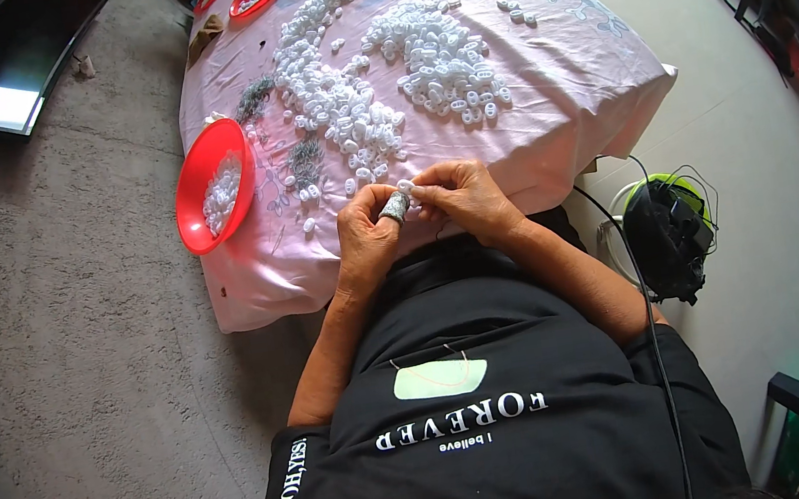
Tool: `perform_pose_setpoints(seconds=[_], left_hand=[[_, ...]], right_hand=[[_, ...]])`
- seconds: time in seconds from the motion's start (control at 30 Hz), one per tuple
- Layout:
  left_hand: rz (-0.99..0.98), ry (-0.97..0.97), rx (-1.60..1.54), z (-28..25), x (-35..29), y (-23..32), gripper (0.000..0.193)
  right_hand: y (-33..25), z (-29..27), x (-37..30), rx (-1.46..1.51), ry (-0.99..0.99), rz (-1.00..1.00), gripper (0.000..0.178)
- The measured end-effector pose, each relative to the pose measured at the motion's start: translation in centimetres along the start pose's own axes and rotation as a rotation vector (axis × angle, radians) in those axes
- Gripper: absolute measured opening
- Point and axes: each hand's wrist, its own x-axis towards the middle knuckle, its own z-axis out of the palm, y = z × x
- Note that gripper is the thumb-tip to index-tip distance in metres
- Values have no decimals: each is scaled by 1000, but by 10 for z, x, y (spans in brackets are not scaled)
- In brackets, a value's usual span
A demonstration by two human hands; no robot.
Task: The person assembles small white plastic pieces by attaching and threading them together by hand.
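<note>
A small white plastic piece (404,187) is pinched between my two hands at the near edge of the cloth-covered table. My left hand (364,239) grips it from the left; a grey-green wrap (395,208) covers the thumb. The fingertips of my right hand (470,202) close on the same piece from the right. Just beyond my hands lies a heap of similar white pieces (357,119), many with two holes. Another heap (439,52) spreads to its right. Thin grey metal bits lie in a near pile (305,163) and a farther pile (254,97).
A red bowl (190,191) of white pieces tilts at the left table edge. Another red dish (239,8) stands far left on the pink cloth (560,87). A dark screen (31,56) is at upper left. Right of me are a black bag (666,240) and a black cable (645,298).
</note>
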Motion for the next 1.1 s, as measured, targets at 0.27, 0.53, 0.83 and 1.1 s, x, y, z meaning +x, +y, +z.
perform_pose_setpoints(seconds=[0.27,0.53,0.83,1.1], left_hand=[[-13,6,27,-1,-1,-2,8],[-61,-11,-155,3,-3,8,16],[-40,-26,-115,1,-2,3,17],[-33,-1,-110,2,-1,-2,11]], right_hand=[[1,-3,0,72,32,42,17],[-2,-2,-1,90,36,43,16],[-1,0,-2,6,29,-25,15],[-1,-1,-2,-58,3,-40,14]])
